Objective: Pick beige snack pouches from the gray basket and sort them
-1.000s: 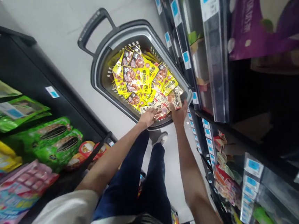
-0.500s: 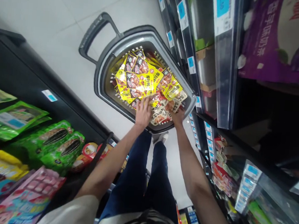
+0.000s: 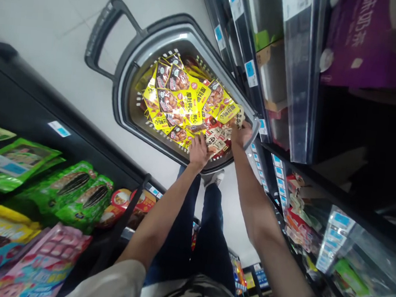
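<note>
The left grip (image 3: pixel 199 153) touches cream packets (image 3: pixel 216 141) at the frame's centre; the right grip (image 3: pixel 241 134) is just beside. Whether either pinches one, I cannot tell. Yellow packets (image 3: pixel 180 96) lie up-left inside the basket (image 3: pixel 119 102). Shelving (image 3: pixel 246 41) crowds its right; green bags (image 3: pixel 71 187) lie lower left.

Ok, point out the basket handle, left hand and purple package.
Basket handle (image 3: pixel 98 31): head view, on its grip bar.
Left hand (image 3: pixel 199 153): head view, middle of its back.
Purple package (image 3: pixel 374 55): head view, on its printed face.
</note>
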The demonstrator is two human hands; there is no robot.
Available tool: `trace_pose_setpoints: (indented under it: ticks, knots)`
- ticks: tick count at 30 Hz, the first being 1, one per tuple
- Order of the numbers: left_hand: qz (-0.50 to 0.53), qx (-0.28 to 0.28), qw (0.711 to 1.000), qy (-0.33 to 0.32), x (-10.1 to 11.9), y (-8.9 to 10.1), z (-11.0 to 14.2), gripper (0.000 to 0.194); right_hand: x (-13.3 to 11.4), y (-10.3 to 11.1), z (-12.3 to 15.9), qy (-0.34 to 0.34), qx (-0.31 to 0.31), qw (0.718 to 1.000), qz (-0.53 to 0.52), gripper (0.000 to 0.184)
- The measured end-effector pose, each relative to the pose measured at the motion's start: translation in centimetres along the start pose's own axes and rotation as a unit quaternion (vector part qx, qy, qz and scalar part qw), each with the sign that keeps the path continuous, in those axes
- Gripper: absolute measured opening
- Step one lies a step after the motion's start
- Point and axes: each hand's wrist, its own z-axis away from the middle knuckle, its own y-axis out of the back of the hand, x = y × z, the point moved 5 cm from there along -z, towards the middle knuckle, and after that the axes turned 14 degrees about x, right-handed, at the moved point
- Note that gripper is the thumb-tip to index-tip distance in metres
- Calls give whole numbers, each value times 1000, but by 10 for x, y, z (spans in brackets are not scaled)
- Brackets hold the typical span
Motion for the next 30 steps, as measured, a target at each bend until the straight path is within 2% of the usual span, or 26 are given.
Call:
trace_pose_setpoints:
  ticks: [4,8,10,12,15,18,24,26,30]
  knots:
    - [44,21,998,-26,2,-4,-1,67,9,26,12,-112,49,991,-48,25]
    - [63,-26,989,-133,9,-5,10,34,28,61,38,-216,46,953,-206,55]
    - [65,-49,980,-180,14,-3,14,33,38,80,51,-255,-4,929,-270,62]
    - [65,-61,971,-221,20,-2,13,39,49,96,65,-304,-79,900,-303,55]
    - [50,-71,969,-233,26,-4,-1,46,67,110,87,-384,-185,849,-312,46]
    - [28,-77,975,-209,26,-7,-16,47,80,112,107,-432,-221,814,-321,46]
    - [29,-61,981,-180,17,-2,-21,40,84,96,140,-439,-215,792,-365,54]
    - [25,-58,980,-189,13,0,-17,40,84,91,151,-436,-216,789,-375,54]
    - [7,-85,963,-256,6,-1,3,43,88,88,171,-439,-223,784,-378,52]
